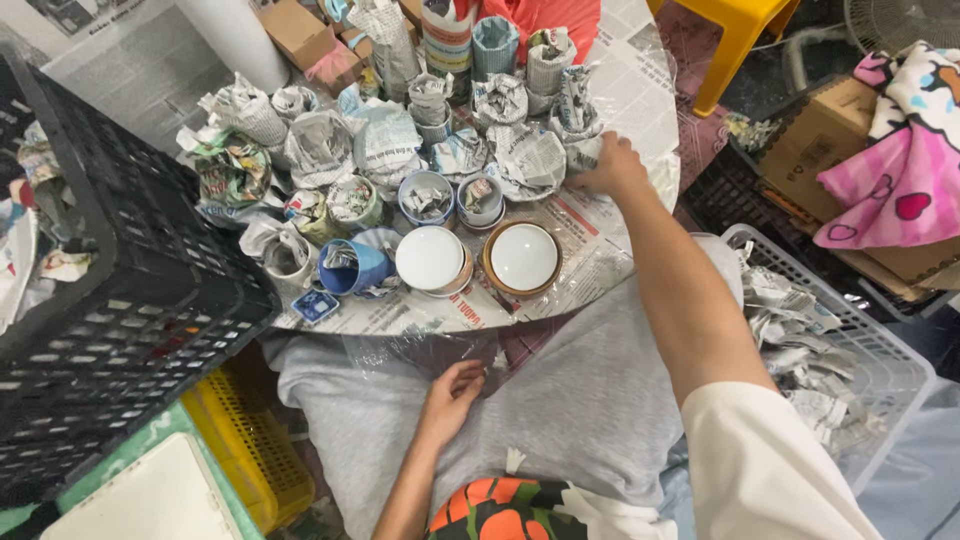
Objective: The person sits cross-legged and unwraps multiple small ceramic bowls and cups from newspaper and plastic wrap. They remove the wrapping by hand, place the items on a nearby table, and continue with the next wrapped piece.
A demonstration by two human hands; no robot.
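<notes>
The bench is small, round, covered in newspaper, and crowded with cups and bowls, many wrapped in or stuffed with crumpled paper. The person's right hand reaches across to its far right edge and closes on a paper-wrapped cup there, fingers curled over the bundle.

The main risk, by judgement, is the reaching forearm. It passes just beside the two white bowls standing upside down near the front edge, and a careless pull back could sweep one off onto the lap or floor. The wrapped cup touches its neighbours, so lifting it could tip the stacked wrapped pieces behind it. Loose paper hides the shape inside, so the grip may catch only paper and let the piece slip out.

The right arm is stretched nearly straight, sleeve at the elbow, wrist bent slightly down. The left hand rests loosely open on the grey-trousered lap, holding nothing, beside clear plastic film hanging from the bench edge.
</notes>
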